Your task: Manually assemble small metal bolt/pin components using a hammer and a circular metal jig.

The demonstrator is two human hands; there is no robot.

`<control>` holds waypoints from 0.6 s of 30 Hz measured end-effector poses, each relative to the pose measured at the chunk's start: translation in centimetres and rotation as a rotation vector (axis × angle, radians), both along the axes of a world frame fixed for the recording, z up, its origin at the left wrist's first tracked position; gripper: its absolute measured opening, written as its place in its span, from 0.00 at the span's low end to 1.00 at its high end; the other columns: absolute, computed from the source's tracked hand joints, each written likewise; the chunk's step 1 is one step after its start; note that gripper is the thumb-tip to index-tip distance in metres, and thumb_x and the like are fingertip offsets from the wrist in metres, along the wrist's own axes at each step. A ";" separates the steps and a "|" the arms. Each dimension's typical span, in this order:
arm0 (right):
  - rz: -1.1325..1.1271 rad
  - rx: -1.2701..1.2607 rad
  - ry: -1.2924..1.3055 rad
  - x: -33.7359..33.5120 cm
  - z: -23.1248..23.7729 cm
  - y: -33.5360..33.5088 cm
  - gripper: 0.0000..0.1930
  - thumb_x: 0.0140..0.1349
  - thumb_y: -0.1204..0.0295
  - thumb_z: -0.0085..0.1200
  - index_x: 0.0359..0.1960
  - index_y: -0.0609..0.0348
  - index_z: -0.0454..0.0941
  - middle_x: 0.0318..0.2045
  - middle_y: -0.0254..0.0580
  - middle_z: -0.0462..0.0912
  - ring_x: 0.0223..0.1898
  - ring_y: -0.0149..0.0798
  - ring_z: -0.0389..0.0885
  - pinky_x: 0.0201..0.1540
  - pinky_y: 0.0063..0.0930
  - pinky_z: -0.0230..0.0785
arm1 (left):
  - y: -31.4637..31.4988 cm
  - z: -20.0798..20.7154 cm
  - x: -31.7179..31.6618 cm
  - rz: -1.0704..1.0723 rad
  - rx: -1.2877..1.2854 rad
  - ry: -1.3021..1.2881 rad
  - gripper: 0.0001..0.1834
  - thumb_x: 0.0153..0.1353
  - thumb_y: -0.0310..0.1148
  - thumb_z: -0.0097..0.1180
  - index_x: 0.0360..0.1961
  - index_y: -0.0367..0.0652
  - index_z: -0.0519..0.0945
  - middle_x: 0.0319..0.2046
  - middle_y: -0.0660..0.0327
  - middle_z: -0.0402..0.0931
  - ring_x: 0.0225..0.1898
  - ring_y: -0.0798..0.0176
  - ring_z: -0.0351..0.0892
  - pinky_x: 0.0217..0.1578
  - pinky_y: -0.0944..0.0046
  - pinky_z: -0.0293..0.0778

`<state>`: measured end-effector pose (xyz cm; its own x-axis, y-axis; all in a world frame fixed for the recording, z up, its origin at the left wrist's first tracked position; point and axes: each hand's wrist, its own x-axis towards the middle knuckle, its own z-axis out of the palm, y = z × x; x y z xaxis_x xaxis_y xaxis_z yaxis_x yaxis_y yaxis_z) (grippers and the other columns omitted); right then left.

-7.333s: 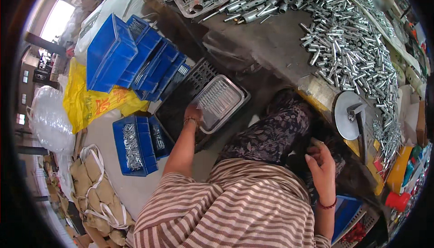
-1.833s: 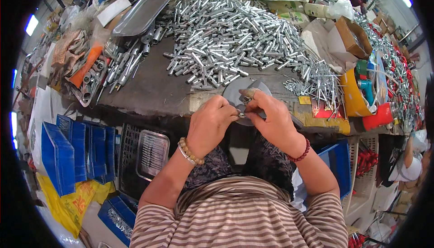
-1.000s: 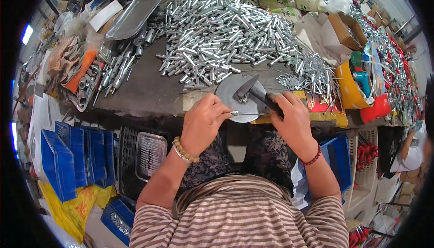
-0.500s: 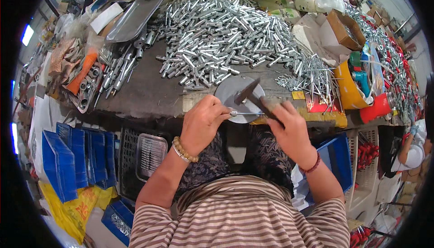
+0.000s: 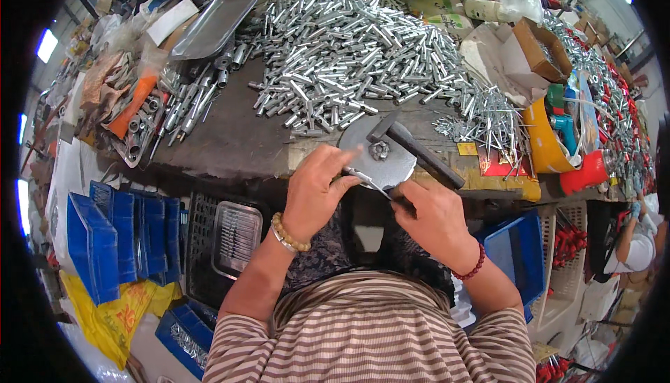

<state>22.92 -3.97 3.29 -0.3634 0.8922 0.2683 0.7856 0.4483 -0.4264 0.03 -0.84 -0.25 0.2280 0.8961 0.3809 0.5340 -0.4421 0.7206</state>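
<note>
A slim metal rod (image 5: 370,180) spans the gap between my hands at the bench's front edge. My left hand (image 5: 317,191) pinches its left end, where a thicker metal piece partly shows. My right hand (image 5: 434,219) is closed on the other end, with the tip hidden by the fingers. Just beyond them lies a round grey metal plate (image 5: 359,147) with a small raised lump (image 5: 379,150) at its middle. A hammer (image 5: 426,155) rests across the plate's right side, its head on the far side and its handle slanting toward the front right, apart from my right hand.
Metal sleeves (image 5: 349,55) form a large pile behind the plate. Thin rods (image 5: 492,124) lie to its right, near a yellow container (image 5: 546,137) and a red bottle (image 5: 585,172). Metal tools (image 5: 185,107) lie at left. Blue bins (image 5: 94,247) stand below the bench.
My right hand has let go of the hammer, which now lies on the plate, and has taken the rod's right end. The rod has tilted, its right end nearer me.
</note>
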 end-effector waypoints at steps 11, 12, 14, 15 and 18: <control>-0.076 -0.514 0.458 -2.2 -1.1 -2.4 0.10 0.62 0.74 0.64 0.44 0.63 0.82 0.23 0.43 0.82 0.23 0.31 0.77 0.28 0.29 0.69 | -4.1 -2.0 2.7 0.153 -0.535 -0.758 0.29 0.75 0.26 0.53 0.73 0.39 0.61 0.40 0.58 0.85 0.36 0.74 0.82 0.33 0.75 0.79; -0.065 -0.519 0.458 -2.5 -1.0 -2.6 0.10 0.62 0.74 0.64 0.44 0.63 0.82 0.23 0.43 0.82 0.23 0.31 0.77 0.28 0.29 0.69 | -4.3 -2.1 2.6 0.120 -0.565 -0.873 0.29 0.75 0.26 0.53 0.73 0.37 0.60 0.41 0.57 0.85 0.37 0.73 0.83 0.34 0.74 0.79; -0.094 -0.610 0.493 -3.4 -0.7 -2.9 0.10 0.62 0.73 0.64 0.44 0.59 0.82 0.25 0.49 0.83 0.24 0.48 0.82 0.31 0.36 0.73 | -4.8 -2.1 2.0 0.146 -0.572 -0.884 0.30 0.74 0.27 0.55 0.72 0.35 0.60 0.43 0.55 0.86 0.38 0.70 0.84 0.35 0.73 0.80; -0.068 -0.621 0.491 -3.8 -1.1 -3.1 0.10 0.62 0.73 0.64 0.44 0.59 0.82 0.25 0.49 0.83 0.24 0.48 0.82 0.31 0.36 0.73 | -5.2 -1.8 1.9 0.145 -0.580 -0.908 0.30 0.72 0.26 0.57 0.72 0.36 0.60 0.42 0.55 0.85 0.38 0.71 0.83 0.35 0.72 0.80; 0.018 -0.525 0.495 -4.9 -2.1 -3.6 0.09 0.63 0.75 0.63 0.44 0.61 0.81 0.25 0.47 0.82 0.24 0.42 0.81 0.32 0.33 0.73 | -5.8 -1.8 1.4 0.204 -0.596 -0.986 0.34 0.65 0.25 0.66 0.68 0.38 0.65 0.37 0.62 0.82 0.34 0.73 0.79 0.33 0.71 0.76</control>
